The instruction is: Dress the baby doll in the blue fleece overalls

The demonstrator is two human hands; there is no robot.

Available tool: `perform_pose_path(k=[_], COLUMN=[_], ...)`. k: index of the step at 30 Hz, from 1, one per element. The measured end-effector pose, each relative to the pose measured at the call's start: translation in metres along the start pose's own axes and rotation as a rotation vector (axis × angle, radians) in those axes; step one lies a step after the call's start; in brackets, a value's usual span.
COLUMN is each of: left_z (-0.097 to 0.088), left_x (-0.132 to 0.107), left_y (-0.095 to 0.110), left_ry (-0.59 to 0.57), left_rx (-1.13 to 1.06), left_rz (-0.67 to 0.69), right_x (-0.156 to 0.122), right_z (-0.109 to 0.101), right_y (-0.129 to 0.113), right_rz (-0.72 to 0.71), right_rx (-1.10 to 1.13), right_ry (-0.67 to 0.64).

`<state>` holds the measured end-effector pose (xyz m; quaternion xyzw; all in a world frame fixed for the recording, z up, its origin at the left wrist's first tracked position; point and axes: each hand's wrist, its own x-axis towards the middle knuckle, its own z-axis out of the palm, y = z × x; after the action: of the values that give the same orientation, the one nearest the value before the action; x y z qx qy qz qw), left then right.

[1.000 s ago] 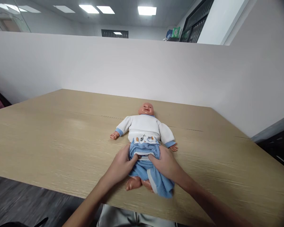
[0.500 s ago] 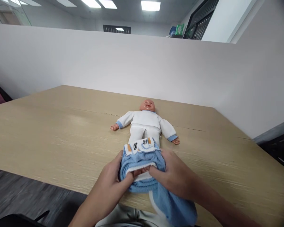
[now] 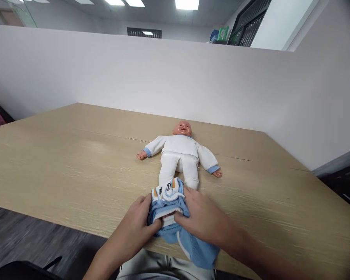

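Observation:
A baby doll [image 3: 179,149] lies on its back, arms spread, dressed in white with blue cuffs at the wrists. Just below its legs, at the near side of the table, I hold a bunched blue terry garment [image 3: 169,204] with a white band and an embroidered animal face. My left hand [image 3: 138,221] grips its left side, thumb over the white-edged opening. On the opposite side my right hand [image 3: 200,214] is closed on the cloth, thumb also at the opening. Some fingers are hidden in the fabric. A loose blue part hangs down under my right hand.
The wooden table [image 3: 90,167] reaches back to a white partition wall [image 3: 169,77]. My lap [image 3: 163,266] is below the near edge. A black chair part [image 3: 20,272] stands at lower left, and a dark object [image 3: 344,181] is beyond the right edge.
My hands have come closer together, bunching the garment narrower. The right hand has moved left and the cloth slightly down, so more of the doll's legs shows.

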<state>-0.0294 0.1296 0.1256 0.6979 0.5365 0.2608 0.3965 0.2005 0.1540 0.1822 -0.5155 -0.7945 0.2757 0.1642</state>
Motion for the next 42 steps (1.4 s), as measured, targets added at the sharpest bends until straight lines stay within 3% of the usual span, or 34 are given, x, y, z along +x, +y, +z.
perform_pose_path(k=[5, 10, 13, 16, 21, 25, 28, 33, 36, 40, 42], left_z=[0.002, 0.012, 0.012, 0.006, -0.012, -0.028, -0.041, -0.061, -0.071, -0.078, -0.08], left_x=[-0.006, -0.001, 0.006, 0.014, 0.029, 0.042, 0.049, 0.056, 0.064, 0.083, 0.096], left_y=[-0.002, -0.006, -0.006, -0.002, 0.012, 0.02, 0.022, 0.015, 0.014, 0.039, 0.058], left_ry=[-0.054, 0.065, 0.12, 0.161, 0.126, 0.123, 0.07, -0.089, -0.106, 0.008, -0.114], left_rx=[-0.107, -0.382, -0.316, -0.254, -0.275, -0.233, -0.172, -0.126, -0.122, 0.012, 0.14], left_rz=[0.026, 0.09, 0.121, 0.137, 0.152, 0.161, 0.185, 0.258, 0.267, 0.303, 0.378], right_x=[-0.001, 0.003, 0.006, 0.012, 0.031, 0.041, 0.039, 0.034, 0.035, 0.035, 0.034], right_z=[-0.001, -0.003, -0.002, -0.005, -0.023, -0.037, -0.038, -0.027, -0.022, -0.02, -0.019], right_y=[-0.001, 0.011, 0.018, 0.023, 0.036, 0.053, 0.069, 0.1, 0.104, 0.096, 0.094], right_rz=[-0.051, -0.044, -0.041, -0.065, -0.159, -0.232, -0.139, 0.013, 0.097, 0.166, 0.177], right_rx=[0.145, 0.336, 0.413, 0.364, 0.159, 0.248, 0.498, 0.999, 1.195, 1.288, 1.271], right_ry=[-0.015, -0.026, -0.015, 0.021, 0.026, -0.02, -0.047, -0.2, -0.136, -0.048, -0.027])
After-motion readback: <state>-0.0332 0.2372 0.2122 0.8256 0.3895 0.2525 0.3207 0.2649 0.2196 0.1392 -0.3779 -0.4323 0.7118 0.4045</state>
